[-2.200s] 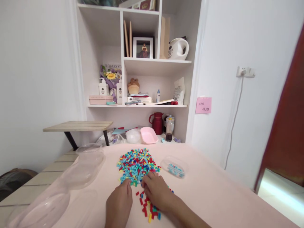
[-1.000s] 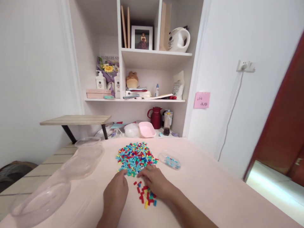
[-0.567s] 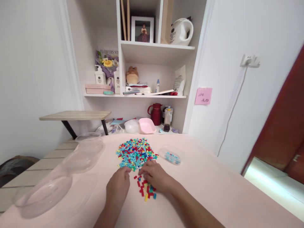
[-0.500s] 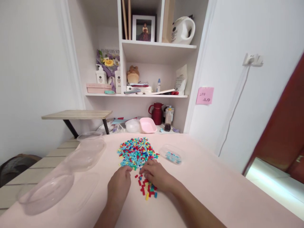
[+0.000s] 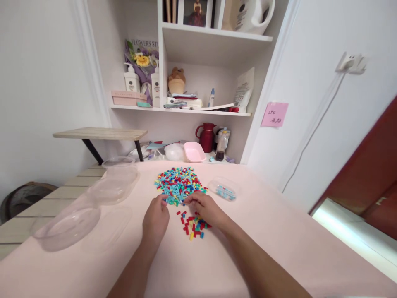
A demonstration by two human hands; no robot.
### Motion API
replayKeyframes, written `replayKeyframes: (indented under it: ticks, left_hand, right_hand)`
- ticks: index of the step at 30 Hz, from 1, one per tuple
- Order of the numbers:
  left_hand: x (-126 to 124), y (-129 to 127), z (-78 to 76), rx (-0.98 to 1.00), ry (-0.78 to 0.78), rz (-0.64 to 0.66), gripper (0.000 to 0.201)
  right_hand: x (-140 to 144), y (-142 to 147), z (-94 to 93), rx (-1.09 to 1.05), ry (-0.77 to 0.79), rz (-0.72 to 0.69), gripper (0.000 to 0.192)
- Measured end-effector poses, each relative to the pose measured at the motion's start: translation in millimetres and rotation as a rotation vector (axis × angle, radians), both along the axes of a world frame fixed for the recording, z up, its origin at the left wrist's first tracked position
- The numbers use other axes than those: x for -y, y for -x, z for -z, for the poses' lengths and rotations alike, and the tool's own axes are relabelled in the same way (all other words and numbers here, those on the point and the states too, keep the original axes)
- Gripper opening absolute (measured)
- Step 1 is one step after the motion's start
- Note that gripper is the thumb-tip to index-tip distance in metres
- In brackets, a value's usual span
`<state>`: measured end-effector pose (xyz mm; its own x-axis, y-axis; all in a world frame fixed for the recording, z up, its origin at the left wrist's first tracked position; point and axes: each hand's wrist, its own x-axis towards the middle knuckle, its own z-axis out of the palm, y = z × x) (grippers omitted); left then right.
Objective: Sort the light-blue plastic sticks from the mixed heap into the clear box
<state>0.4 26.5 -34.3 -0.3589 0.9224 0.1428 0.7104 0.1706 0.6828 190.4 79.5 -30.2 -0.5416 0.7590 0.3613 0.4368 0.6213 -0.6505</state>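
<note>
A large heap of small building bricks, mostly light blue with red, yellow and green, lies on the pink tabletop. My left hand is at the heap's front left edge, thumb and fingers curled together around something too small to make out. At the front right edge, my right hand has its fingers drawn together at the bricks; whatever they pinch is hidden. Beneath and in front of that hand lies a smaller spread of mostly red and yellow bricks. A clear oblong container to the right holds light blue bricks.
Several clear plastic containers line the left side, with a flat clear lid beside them. Behind the heap stand a pink tray, a red jug and a bottle. A small wooden shelf rises at the back left.
The view has tilted down. My right hand has shifted a little forward to the heap's edge, uncovering more of the smaller spread. My left hand stays by the heap.
</note>
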Motion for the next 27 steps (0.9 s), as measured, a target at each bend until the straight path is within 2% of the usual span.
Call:
replayKeyframes:
  ticks: [3,8,10,13,15,18,22,27]
  left_hand:
    - [0.6,1.5,-0.3,-0.048,0.005,-0.020,0.039]
    - [4.5,-2.5,-0.2,-0.167,0.056,0.056,0.039]
    - [5.6,-4.0,0.6,-0.216,0.061,0.104,0.040]
    - [6.8,-4.1,1.4,-0.284,0.058,0.167,0.042]
    - [7.6,-3.6,1.4,-0.347,0.062,0.192,0.044]
    - [8.7,-3.5,1.0,-0.422,0.065,0.235,0.048]
    - [9.2,-4.6,0.3,-0.406,0.053,0.311,0.052]
    - [7.1,-4.4,0.9,-0.356,0.068,0.320,0.049]
  right_hand:
    - [2.8,2.5,1.2,0.044,-0.087,-0.032,0.036]
    - [10.5,4.0,4.9,0.283,-0.158,-0.080,0.036]
    - [14.4,1.8,1.7,0.341,-0.167,-0.098,0.039]
    - [18.9,-3.2,-6.0,0.319,-0.112,-0.133,0.038]
    - [19.1,-5.6,-9.1,0.271,-0.030,-0.093,0.035]
    - [14.0,-6.2,-7.8,0.187,0.060,0.060,0.031]
    - [3.3,-5.3,-0.2,0.130,0.032,0.189,0.028]
    - [-1.5,-3.9,5.0,0.180,0.003,0.199,0.029]
